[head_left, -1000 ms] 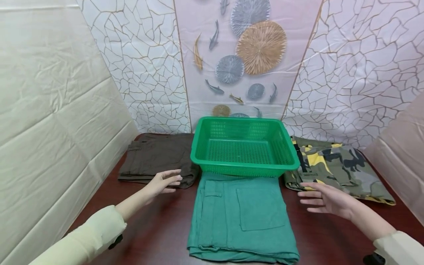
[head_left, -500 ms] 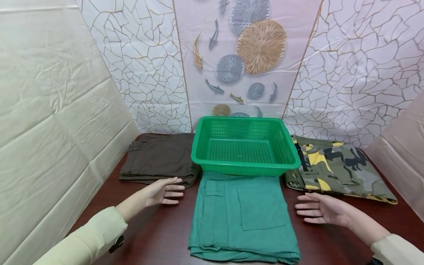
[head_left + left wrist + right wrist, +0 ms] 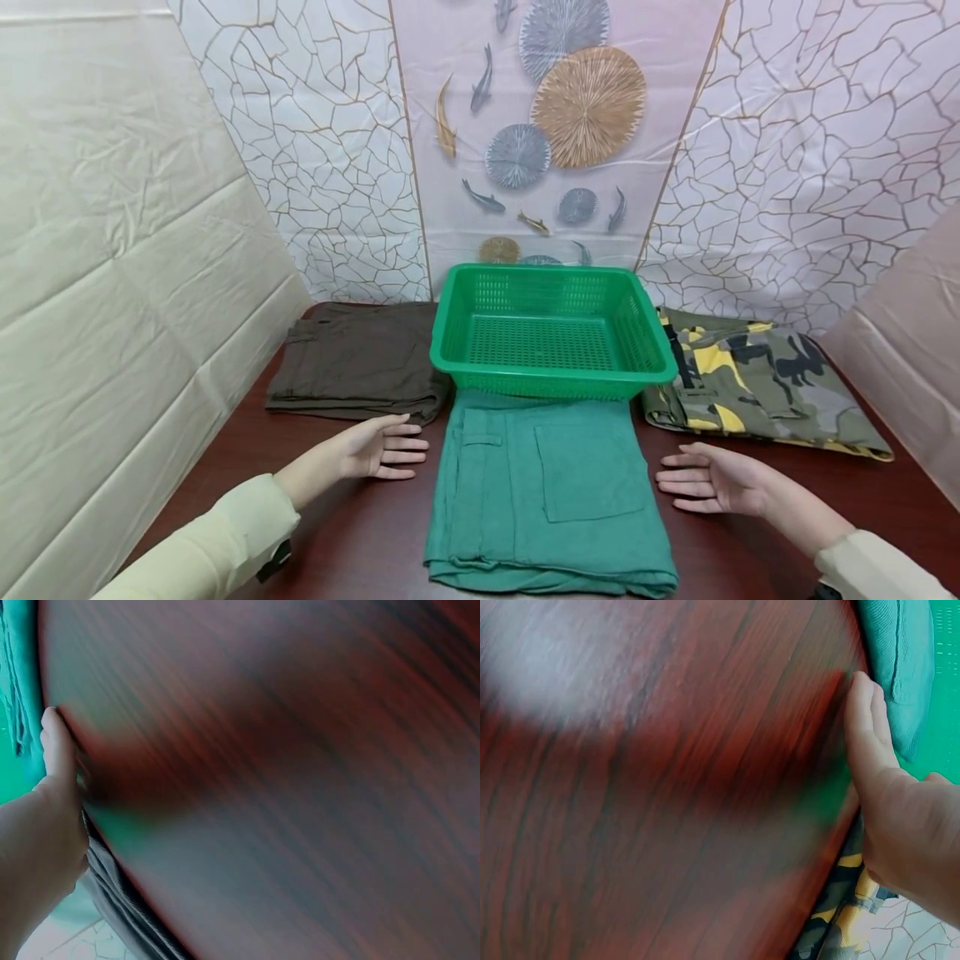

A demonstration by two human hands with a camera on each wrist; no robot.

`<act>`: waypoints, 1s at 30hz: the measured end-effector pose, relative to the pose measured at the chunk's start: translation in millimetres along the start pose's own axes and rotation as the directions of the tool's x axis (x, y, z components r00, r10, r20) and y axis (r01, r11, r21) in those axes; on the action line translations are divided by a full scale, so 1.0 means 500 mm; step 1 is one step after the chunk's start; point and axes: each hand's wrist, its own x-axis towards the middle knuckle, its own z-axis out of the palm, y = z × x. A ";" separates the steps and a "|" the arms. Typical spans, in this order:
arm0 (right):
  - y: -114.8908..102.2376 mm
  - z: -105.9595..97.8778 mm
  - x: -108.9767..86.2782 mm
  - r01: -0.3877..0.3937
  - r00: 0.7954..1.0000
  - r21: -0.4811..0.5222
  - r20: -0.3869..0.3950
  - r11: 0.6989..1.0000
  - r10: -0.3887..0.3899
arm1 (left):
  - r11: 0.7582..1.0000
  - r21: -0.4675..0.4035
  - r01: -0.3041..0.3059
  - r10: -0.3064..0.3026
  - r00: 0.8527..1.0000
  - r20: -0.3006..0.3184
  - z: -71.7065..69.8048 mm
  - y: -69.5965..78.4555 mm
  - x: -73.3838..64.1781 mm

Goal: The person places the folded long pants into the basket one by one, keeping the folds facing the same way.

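Observation:
Folded green trousers [image 3: 555,492] lie flat at the front middle of the table, their far end against or under a green plastic basket [image 3: 555,385]. To their left is my left hand [image 3: 378,450], fingers extended toward the cloth with a small gap. On the other side, my right hand [image 3: 716,482] points its straight fingers at the right edge, also just apart from it. Both hands hold nothing. In the wrist views, the left hand [image 3: 49,817] and the right hand [image 3: 900,795] are low by the tabletop; whether they touch it I cannot tell.
Folded dark brown trousers [image 3: 360,358] lie at the back left. Folded camouflage trousers [image 3: 765,383] with yellow patches lie at the back right. A patterned cloth wall [image 3: 345,150] rises behind the reddish-brown table [image 3: 352,542], with a plain cream cloth [image 3: 127,275] along the left.
Both hands have come down and inward, from near the brown and camouflage trousers to either side of the green trousers. The trousers and basket have stayed in place.

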 end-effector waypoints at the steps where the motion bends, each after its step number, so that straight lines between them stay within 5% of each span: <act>1: 0.001 0.001 0.000 -0.001 1.000 0.010 -0.002 1.000 0.001 | 1.000 -0.013 0.004 -0.004 1.000 0.002 0.004 0.000 0.001; 17: 0.015 0.019 0.025 0.020 1.000 0.080 -0.020 0.997 -0.018 | 0.998 -0.001 0.064 -0.064 0.995 0.078 0.031 0.005 0.019; 25: 0.004 0.043 0.040 0.009 0.986 -0.046 -0.165 0.999 -0.017 | 0.997 0.057 0.058 -0.061 0.997 0.049 0.060 0.004 0.042; 30: -0.001 0.059 0.050 -0.006 0.982 -0.140 -0.189 0.990 -0.021 | 0.993 0.107 0.052 -0.056 0.998 0.037 0.083 0.009 0.062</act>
